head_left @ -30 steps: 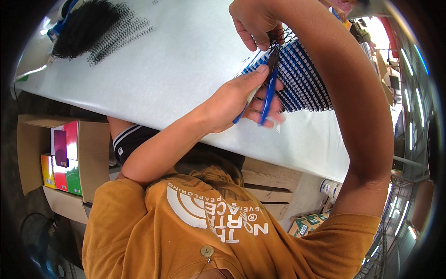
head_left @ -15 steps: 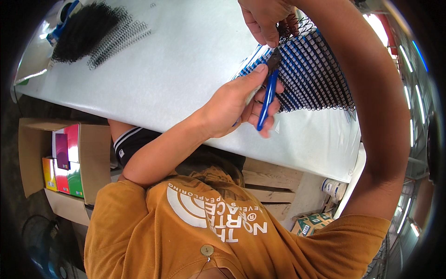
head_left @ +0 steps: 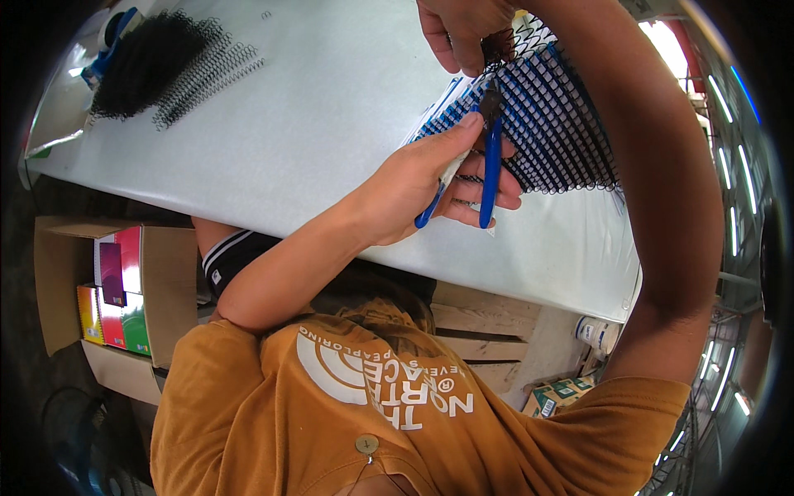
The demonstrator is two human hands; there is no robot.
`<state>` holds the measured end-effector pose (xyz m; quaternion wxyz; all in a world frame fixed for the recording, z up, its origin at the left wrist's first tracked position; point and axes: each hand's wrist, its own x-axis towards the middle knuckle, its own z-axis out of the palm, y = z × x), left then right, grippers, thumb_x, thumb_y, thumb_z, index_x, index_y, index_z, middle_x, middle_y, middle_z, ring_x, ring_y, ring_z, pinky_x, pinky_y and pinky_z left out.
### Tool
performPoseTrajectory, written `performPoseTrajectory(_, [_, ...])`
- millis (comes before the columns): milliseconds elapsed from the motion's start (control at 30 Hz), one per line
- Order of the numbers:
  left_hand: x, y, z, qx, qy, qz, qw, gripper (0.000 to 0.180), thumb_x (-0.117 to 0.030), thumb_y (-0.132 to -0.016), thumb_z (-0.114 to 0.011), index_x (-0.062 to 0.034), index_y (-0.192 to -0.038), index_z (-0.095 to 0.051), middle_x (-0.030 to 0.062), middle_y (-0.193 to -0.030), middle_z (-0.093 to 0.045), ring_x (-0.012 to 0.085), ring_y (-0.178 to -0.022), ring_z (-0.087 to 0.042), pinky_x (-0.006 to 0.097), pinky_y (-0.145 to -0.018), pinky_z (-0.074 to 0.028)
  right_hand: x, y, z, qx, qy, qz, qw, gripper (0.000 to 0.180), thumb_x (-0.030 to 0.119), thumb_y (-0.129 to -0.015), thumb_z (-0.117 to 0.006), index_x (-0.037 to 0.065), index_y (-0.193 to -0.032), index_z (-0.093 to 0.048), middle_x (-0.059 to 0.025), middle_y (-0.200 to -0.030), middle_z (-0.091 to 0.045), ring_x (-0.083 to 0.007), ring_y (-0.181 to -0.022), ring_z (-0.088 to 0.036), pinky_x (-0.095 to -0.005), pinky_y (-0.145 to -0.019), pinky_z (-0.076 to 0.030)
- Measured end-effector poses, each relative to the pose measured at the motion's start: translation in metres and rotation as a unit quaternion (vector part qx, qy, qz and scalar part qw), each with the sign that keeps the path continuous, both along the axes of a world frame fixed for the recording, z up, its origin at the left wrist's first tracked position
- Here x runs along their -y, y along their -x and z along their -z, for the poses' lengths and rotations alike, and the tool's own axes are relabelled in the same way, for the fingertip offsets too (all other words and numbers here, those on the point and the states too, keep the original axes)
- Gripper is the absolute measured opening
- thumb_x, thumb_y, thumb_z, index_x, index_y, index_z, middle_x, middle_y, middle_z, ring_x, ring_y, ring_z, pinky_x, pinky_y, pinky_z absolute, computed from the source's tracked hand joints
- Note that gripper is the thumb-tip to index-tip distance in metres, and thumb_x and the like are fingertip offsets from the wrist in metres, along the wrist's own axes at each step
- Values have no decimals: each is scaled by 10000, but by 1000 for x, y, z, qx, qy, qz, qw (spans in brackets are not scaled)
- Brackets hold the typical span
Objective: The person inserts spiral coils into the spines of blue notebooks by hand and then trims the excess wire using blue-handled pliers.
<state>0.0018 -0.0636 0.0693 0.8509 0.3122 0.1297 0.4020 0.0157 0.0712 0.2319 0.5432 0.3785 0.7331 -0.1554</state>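
Note:
Held in my left hand [head_left: 430, 169] are cutting pliers [head_left: 491, 157] with blue handles and a dark head. The handles are spread apart, and the fingers curl around them. The pliers' head is at the edge of a stack of spiral-bound notebooks [head_left: 546, 124], whose rows of black coils run along blue and white edges. At the far end of the stack, my right hand [head_left: 463, 33] is closed at loose black coil ends [head_left: 499, 50]. Its fingertips pinch there, partly hidden by the hand itself.
A pile of black spiral coils [head_left: 157, 66] lies at the table's far left, beside a blue tape dispenser [head_left: 103, 62]. Below the white table [head_left: 331, 107], a cardboard box [head_left: 169, 281] holds colourful notebooks [head_left: 116, 289]. A white tub [head_left: 595, 333] stands at lower right.
The pliers' handles have spread wider in my left hand, and the pliers have turned more upright. My right hand has shifted slightly up and to the left.

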Motion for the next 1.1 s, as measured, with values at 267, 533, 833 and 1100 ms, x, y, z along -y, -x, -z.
performPoseTrajectory(267, [-7, 0, 15, 126, -1, 44, 991, 559, -491, -961, -222, -38, -1206, -439, 155, -1005, -580, 295, -995, -590, 363, -757, -499, -6, -5, 1, -34, 25, 13, 999, 294, 82, -716, -670, 13, -1001, -645, -118, -940, -664, -213, -835, -641, -315, -736, -504])
performPoseTrajectory(533, [3, 2, -4, -8, 0, -7, 1000, 579, -510, -954, -214, -36, -1188, -448, 132, -952, -573, 296, -939, -606, 376, -725, -503, 8, -7, -5, -9, -62, -51, 997, 186, 136, -688, -627, 17, -825, -667, -81, -769, -639, -189, -687, -584, -324, -637, -471])
performPoseTrajectory(833, [-1, -3, -12, 34, 48, 6, 998, 596, -538, -942, -232, -31, -1158, -461, 129, -905, -569, 289, -873, -617, 387, -701, -513, 34, -13, -18, -9, -124, -119, 985, 270, 175, -694, -614, 21, -906, -677, -129, -858, -662, -270, -777, -613, -370, -661, -481])
performPoseTrajectory(1100, [6, 4, 2, 85, 8, 28, 996, 566, -515, -950, -243, -24, -1116, -471, 127, -877, -576, 244, -728, -611, 319, -620, -487, 31, -30, -8, -141, -207, -102, 963, 206, 154, -643, -647, 72, -829, -686, -119, -823, -665, -254, -782, -629, -354, -673, -494])
